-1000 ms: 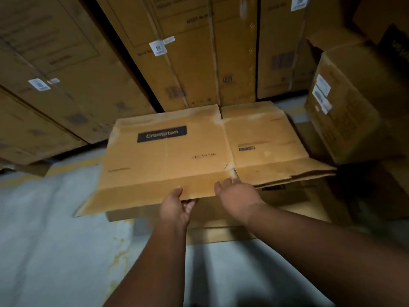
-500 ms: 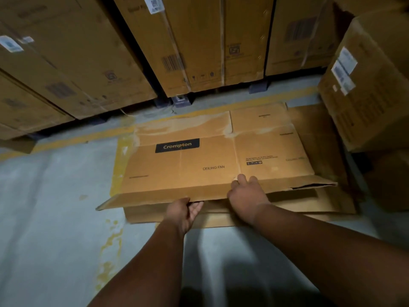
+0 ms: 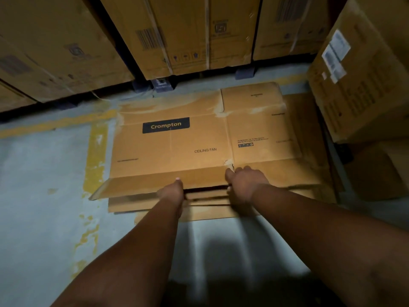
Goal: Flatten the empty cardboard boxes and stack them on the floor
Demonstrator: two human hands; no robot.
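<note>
The flattened brown cardboard box (image 3: pixel 199 147), printed with a black "Crompton" label and the words "CEILING FAN", is seen in the head view, the only view given, lying on top of a low stack of other flattened brown cardboard sheets (image 3: pixel 155 207) on the grey concrete floor (image 3: pixel 44 173), just in front of the tall stacked brown cartons (image 3: pixel 188 34) at the back. Its near edge is raised slightly above the stack, so it is judged to be not quite set down.

The box is judged to be light and fairly stiff across its panels but floppy along the creases, where the flaps can hinge and sag. The surface looks dry and dull, so little slipping is expected; the edges appear worn and torn near the centre crease, and tearing there could be worsened by a hard pull. The near long edge, on either side of the centre crease, is judged the best place to be held, so that both panels are supported.

The left hand (image 3: pixel 172 191) is curled round the near edge of the box, the thumb on top and the fingers hidden beneath. The right hand (image 3: pixel 245 182) is laid over the near flap beside the centre crease, the fingers bent over the top; whether the edge is truly gripped cannot be told. Both forearms are extended forward and downward, nearly parallel.
</note>
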